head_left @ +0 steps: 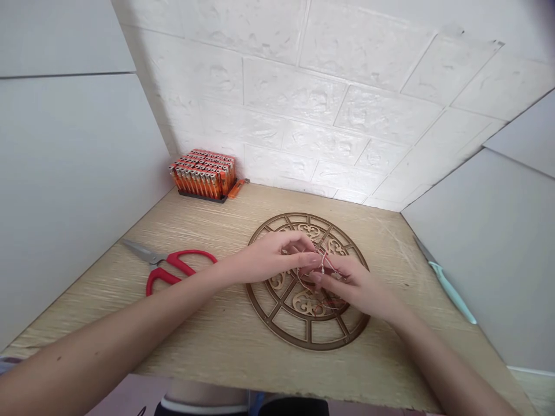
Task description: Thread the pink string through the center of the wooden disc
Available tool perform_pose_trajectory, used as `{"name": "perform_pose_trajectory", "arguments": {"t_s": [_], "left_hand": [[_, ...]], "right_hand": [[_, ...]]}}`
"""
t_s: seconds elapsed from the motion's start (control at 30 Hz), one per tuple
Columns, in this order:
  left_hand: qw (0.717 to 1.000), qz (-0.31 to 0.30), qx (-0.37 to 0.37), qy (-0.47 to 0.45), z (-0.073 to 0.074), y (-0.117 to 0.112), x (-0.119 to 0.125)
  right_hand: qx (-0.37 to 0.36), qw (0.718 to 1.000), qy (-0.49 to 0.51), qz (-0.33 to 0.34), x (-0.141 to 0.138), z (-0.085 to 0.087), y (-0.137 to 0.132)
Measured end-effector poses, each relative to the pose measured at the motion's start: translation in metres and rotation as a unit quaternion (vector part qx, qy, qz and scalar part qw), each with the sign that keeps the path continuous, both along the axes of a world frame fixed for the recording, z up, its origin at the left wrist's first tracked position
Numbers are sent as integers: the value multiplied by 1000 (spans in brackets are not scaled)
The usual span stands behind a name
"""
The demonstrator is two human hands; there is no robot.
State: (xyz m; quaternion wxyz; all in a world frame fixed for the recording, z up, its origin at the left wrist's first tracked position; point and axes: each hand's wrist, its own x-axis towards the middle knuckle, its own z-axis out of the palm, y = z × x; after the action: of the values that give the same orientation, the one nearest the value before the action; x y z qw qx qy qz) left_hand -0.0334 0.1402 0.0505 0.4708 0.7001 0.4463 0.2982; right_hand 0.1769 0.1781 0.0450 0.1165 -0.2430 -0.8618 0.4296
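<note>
Thin red and white cords (323, 261) cross between my two hands, with loose ends hanging below and a small light bit, perhaps a bead or knot, on one strand. My left hand (288, 252) pinches them between thumb and fingers. From the other side, my right hand (355, 284) is closed on the same cords, its fingertips near those of the left. Just beneath both hands lies a round brown openwork board (286, 335) with scroll cut-outs. Exactly where each finger grips the cords is partly hidden.
Red-handled scissors (180, 263) lie left of the board, by my left forearm. Orange lighters (203, 176) stand in a rack at the back left, with one orange lighter (237, 188) beside it. A mint-handled knife (453, 292) rests by the right panel. A white brick-patterned wall (277, 110) closes the back.
</note>
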Motion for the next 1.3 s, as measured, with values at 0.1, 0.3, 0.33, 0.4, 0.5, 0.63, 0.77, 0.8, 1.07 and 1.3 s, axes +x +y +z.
{"name": "perform_pose_trajectory", "arguments": {"t_s": [0.1,0.3,0.33,0.4,0.5,0.63,0.77,0.8,1.07,1.3], "left_hand": [[1000,-6,-7,10,2,-2,1],[999,-9,24,39,4,-6,6],[998,-4,37,44,3,-6,7],[998,-2,58,35,0,-5,7],[997,1,73,-11,-3,-1,6],[996,30,25,-76,-3,6,-1],[982,81,-52,-164,-5,13,-7],[976,94,-67,-185,-6,14,-7],[938,192,-106,-268,-10,19,-7],[958,206,-95,-173,-7,16,-10]], "right_hand": [[27,999,-20,-9,0,-3,-4],[70,996,-53,-27,-2,-7,-12],[72,996,-48,-22,-3,-6,-13],[61,997,-35,-15,-5,-4,-14],[31,999,-9,-23,-4,2,-13],[-4,997,24,-70,4,8,-7],[-89,987,73,-116,14,7,2],[-112,982,93,-122,16,7,4],[-286,922,173,-196,23,6,13],[-243,927,163,-233,28,6,18]]}}
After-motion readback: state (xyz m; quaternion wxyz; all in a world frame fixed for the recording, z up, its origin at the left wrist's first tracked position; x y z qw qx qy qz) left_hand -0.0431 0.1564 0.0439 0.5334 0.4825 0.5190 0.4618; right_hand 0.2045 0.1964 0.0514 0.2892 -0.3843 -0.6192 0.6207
